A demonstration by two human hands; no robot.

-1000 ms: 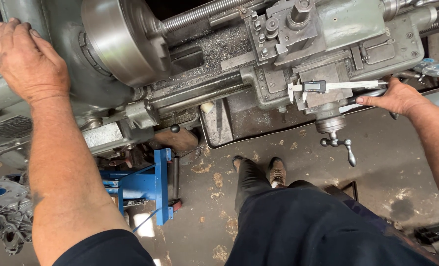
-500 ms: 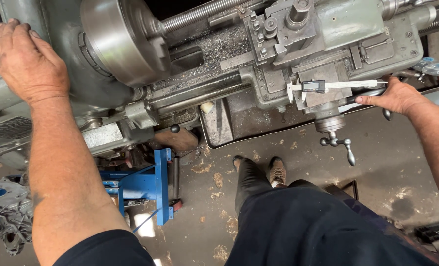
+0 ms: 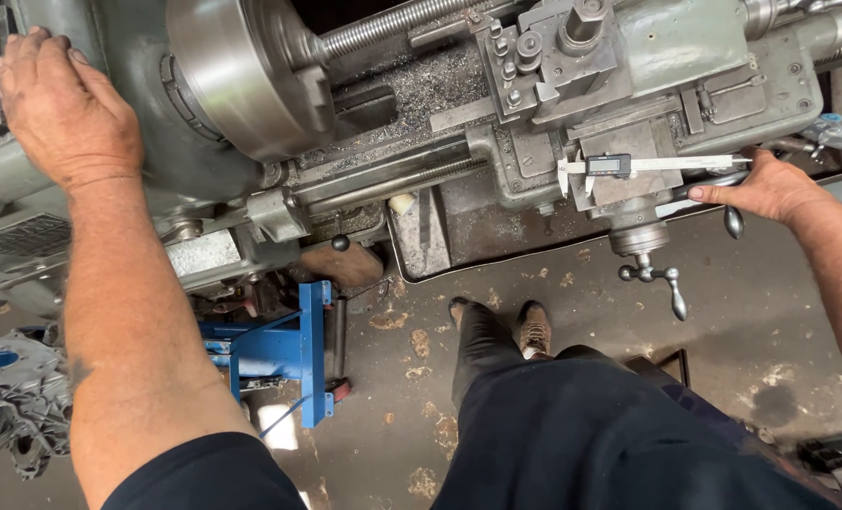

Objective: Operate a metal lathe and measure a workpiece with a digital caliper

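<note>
I look down on a grey metal lathe (image 3: 412, 104) with a large round chuck (image 3: 237, 76) at the upper left. My left hand (image 3: 62, 109) lies flat on the headstock housing, left of the chuck, fingers spread and holding nothing. My right hand (image 3: 766, 189) grips a carriage handwheel (image 3: 714, 189) at the right, thumb along its rim. A digital caliper (image 3: 629, 166) rests on the carriage just left of that hand. Below it hangs a small crank handle (image 3: 652, 279).
My dark trousers and brown shoes (image 3: 534, 331) stand on a stained concrete floor (image 3: 751, 340). A blue metal frame (image 3: 294, 345) sits under the lathe at the left. A grey cast part (image 3: 15, 392) lies at the lower left. Metal chips cover the lathe bed.
My right hand has shifted slightly on the handwheel. My left hand and the lathe look the same.
</note>
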